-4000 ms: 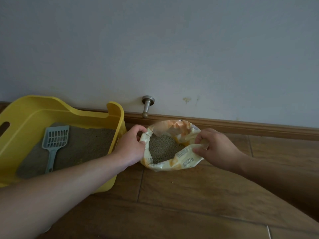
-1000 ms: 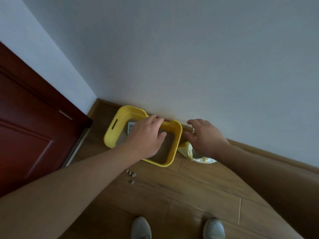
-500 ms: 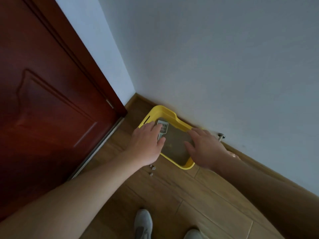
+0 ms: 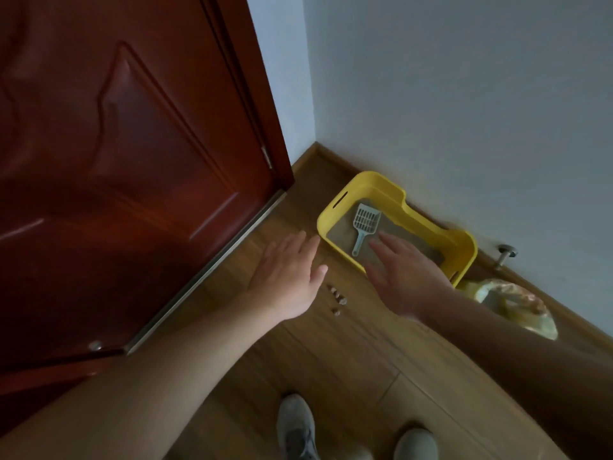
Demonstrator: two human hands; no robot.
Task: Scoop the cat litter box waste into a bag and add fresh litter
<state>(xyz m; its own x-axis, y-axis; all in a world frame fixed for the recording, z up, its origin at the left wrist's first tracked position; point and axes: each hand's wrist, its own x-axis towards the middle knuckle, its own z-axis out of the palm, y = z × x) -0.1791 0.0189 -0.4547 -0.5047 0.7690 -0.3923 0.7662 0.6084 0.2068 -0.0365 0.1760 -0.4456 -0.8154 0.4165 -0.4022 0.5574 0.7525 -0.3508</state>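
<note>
A yellow litter box sits on the wood floor against the wall, with grey litter inside. A pale blue slotted scoop lies on the litter near the box's left end. The open litter bag, cream and orange, stands on the floor to the right of the box. My left hand hovers open, palm down, left of the box. My right hand is open too, spread over the box's near edge. Both hands hold nothing.
A dark red door fills the left side, its bottom edge close to my left hand. Several small clumps lie on the floor between my hands. A metal doorstop sticks out by the baseboard. My shoes show at the bottom.
I let go of the litter bag and rose to standing; the view swung left toward the door. Both open hands drifted left, the left one off the box.
</note>
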